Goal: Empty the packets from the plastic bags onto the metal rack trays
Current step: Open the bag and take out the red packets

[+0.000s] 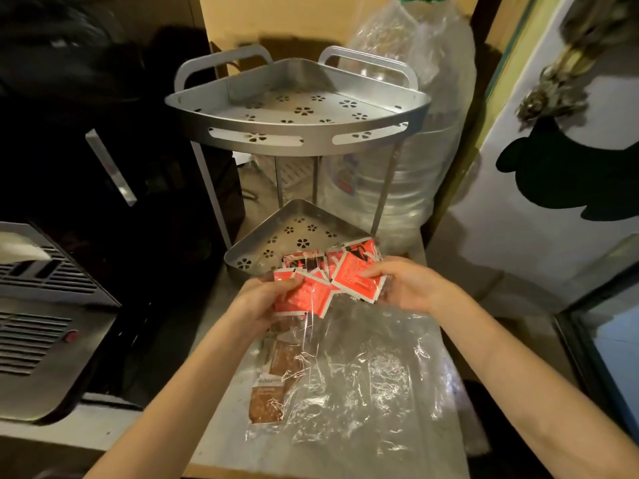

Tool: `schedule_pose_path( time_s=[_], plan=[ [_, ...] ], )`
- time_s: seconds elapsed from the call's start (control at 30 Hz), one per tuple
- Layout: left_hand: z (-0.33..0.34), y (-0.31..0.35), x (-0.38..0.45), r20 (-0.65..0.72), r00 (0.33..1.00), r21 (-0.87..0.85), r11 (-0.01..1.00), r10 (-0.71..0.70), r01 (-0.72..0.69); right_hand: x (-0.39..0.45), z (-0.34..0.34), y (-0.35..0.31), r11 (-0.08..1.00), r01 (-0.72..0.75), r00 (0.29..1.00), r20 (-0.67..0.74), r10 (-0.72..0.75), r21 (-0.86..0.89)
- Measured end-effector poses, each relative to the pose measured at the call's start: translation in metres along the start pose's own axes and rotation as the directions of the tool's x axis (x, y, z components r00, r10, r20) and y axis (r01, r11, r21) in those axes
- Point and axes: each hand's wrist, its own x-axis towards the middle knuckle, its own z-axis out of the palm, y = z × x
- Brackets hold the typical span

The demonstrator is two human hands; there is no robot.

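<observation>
Both the left hand (268, 299) and right hand (411, 283) pinch a bag (313, 271) of red packets (349, 276) just short of the lower tray (242, 252); tipped carelessly, packets may spill past its rim.

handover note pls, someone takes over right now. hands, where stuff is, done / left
Left hand and right hand: both have a grip on the bundle of red packets, apparently still in clear plastic, held above the lower tray.
Upper tray: holds nothing.
Brown packets lie in a plastic bag on the counter.
Done: no packets seen on either tray.
Left: empty red packets, then brown.
</observation>
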Motion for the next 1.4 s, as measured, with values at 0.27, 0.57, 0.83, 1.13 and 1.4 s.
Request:
schedule_pose_path(
  time_s=[0.27, 0.57, 0.83, 1.13, 1.4],
  plan=[
    [0.001, 0.008, -0.007, 0.027, 0.993, 0.025, 0.993, 0.115, -0.116, 0.0, 0.014, 0.002, 0.998, 0.062, 0.993, 0.095, -0.062, 0.007],
    [0.019, 0.069, -0.056, 0.15, 0.764, 0.316, 0.702, 0.627, -0.638, -0.028, 0.022, -0.046, 0.878, 0.455, 0.886, 0.17, -0.431, -0.15],
    [0.024, 0.116, -0.099, 0.369, 0.468, 0.287, 0.381, 0.803, -0.879, -0.05, 0.038, -0.081, 0.665, 0.737, 0.671, 0.251, -0.697, -0.123],
    [0.019, 0.115, -0.092, 0.409, 0.31, 0.298, 0.195, 0.858, -0.934, -0.049, 0.046, -0.084, 0.575, 0.811, 0.578, 0.293, -0.761, -0.108],
    [0.003, 0.073, -0.035, 0.341, 0.571, 0.413, 0.426, 0.747, -0.805, 0.004, 0.024, -0.041, 0.66, 0.657, 0.739, 0.142, -0.658, -0.364]
  ],
)
